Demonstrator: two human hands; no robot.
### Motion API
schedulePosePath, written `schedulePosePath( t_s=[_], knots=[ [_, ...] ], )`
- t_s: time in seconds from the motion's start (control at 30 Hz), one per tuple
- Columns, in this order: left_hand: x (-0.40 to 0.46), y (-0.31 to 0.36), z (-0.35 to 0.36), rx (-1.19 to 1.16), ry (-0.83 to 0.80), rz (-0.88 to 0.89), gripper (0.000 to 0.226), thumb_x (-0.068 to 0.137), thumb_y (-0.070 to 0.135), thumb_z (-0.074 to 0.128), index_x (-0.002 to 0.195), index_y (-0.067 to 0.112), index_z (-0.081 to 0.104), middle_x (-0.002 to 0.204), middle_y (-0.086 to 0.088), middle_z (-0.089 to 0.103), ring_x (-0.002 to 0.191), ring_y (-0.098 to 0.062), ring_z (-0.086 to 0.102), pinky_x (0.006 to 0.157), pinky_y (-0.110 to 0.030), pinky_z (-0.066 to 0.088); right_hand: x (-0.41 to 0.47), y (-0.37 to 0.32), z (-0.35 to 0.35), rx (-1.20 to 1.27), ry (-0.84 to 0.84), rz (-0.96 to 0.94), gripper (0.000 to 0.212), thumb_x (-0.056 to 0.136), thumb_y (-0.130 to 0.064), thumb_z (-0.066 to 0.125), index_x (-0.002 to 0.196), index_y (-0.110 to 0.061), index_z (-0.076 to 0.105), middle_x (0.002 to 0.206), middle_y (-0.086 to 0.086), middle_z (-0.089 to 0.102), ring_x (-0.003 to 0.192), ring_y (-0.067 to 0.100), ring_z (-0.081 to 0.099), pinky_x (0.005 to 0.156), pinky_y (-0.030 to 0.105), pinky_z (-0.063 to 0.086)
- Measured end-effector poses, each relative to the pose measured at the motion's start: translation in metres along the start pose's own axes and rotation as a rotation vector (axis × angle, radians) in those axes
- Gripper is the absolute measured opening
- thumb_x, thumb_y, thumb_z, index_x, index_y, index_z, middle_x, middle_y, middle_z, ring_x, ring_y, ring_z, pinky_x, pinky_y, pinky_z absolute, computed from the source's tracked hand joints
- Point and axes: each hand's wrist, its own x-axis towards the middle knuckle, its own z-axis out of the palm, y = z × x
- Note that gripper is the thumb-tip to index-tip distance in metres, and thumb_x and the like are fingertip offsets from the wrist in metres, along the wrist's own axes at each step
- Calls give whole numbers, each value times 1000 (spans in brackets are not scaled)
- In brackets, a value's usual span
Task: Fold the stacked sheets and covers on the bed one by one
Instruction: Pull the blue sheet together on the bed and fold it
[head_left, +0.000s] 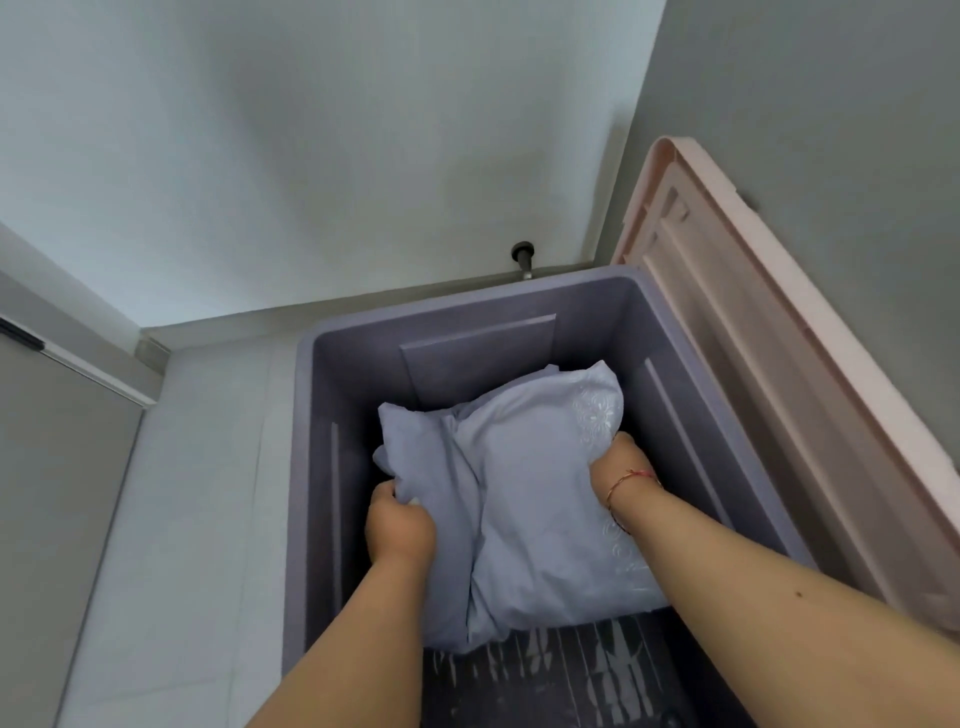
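A bundle of pale blue bedding with white embroidery along its right edge sits inside a grey-purple plastic storage bin. My left hand grips the bundle's left side, fingers curled into the cloth. My right hand, with a thin bracelet at the wrist, grips the right side near the embroidered edge. Under the bundle lies a dark patterned fabric at the near end of the bin. No bed is in view.
The bin's pink lid leans upright against the grey wall on the right. A door stopper sits at the wall base behind the bin. Light tiled floor runs along the left, with a door frame at far left.
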Motion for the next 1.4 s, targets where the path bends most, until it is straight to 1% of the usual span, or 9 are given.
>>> schedulePosePath(
  t_s=[0.13, 0.27, 0.43, 0.53, 0.77, 1.17, 1.23, 1.3, 1.4],
  knots=[
    [10, -16, 10, 299, 27, 195, 56, 92, -4, 39, 146, 11, 32, 136, -13, 46, 113, -30, 51, 94, -40, 44, 10, 12, 15, -68, 128, -54, 41, 91, 1, 42, 131, -1, 40, 131, 17, 48, 115, 33, 50, 94, 36, 41],
    [12, -32, 19, 751, -13, 433, 63, 93, 1, 36, 152, 12, 17, 159, -10, 14, 144, -27, 19, 116, -36, 22, 9, 27, 36, -240, 129, -208, 60, 91, -4, 43, 147, -8, 22, 148, 13, 31, 134, 29, 33, 109, 34, 30],
    [30, -45, 29, 849, -168, 273, 67, 102, 37, 34, 155, 23, -4, 161, -5, -17, 149, -23, -11, 121, -40, 6, 26, 40, 47, -424, -29, -312, 66, 97, -46, 37, 152, -23, 8, 160, 1, 2, 147, 21, 6, 118, 39, 16],
    [49, -52, 36, 863, -193, 207, 73, 100, 52, 27, 153, 21, -13, 159, -6, -25, 148, -23, -19, 120, -40, 2, 45, 44, 49, -441, -99, -283, 69, 96, -58, 28, 152, -30, 2, 160, 0, -9, 147, 21, -1, 119, 42, 13],
    [82, -78, 53, 770, -219, 198, 80, 99, 57, 26, 153, 14, -15, 160, -6, -23, 147, -19, -21, 118, -35, -10, 81, 59, 64, -263, -233, -185, 74, 96, -59, 27, 152, -23, -5, 160, -3, -8, 148, 20, -1, 120, 38, 6],
    [95, -69, 62, 861, -297, 108, 82, 100, 54, 28, 152, 8, -16, 160, -11, -19, 148, -24, -16, 120, -39, -3, 98, 58, 73, -244, -229, -126, 73, 97, -56, 27, 153, -17, 1, 160, 4, 4, 147, 26, 9, 119, 35, 11],
    [90, -69, 60, 981, -240, 201, 78, 100, 51, 30, 153, 12, -12, 161, -11, -16, 149, -28, -13, 120, -41, 3, 97, 55, 70, -245, -193, -144, 72, 96, -56, 29, 153, -21, 4, 160, 4, 9, 145, 27, 16, 118, 36, 16],
    [81, -65, 57, 1202, -172, 404, 72, 100, 46, 32, 155, 20, -7, 161, -10, -17, 148, -29, -14, 120, -43, 1, 91, 50, 67, -295, -172, -206, 70, 96, -57, 28, 153, -26, 4, 160, 3, 11, 145, 27, 19, 118, 37, 19],
    [74, -58, 59, 1477, -254, 619, 65, 101, 44, 28, 156, 25, -1, 162, -4, -17, 148, -26, -18, 118, -46, -8, 84, 45, 63, -416, -142, -334, 68, 95, -58, 27, 152, -31, 3, 159, 1, 12, 144, 26, 19, 117, 39, 21]
  ],
)
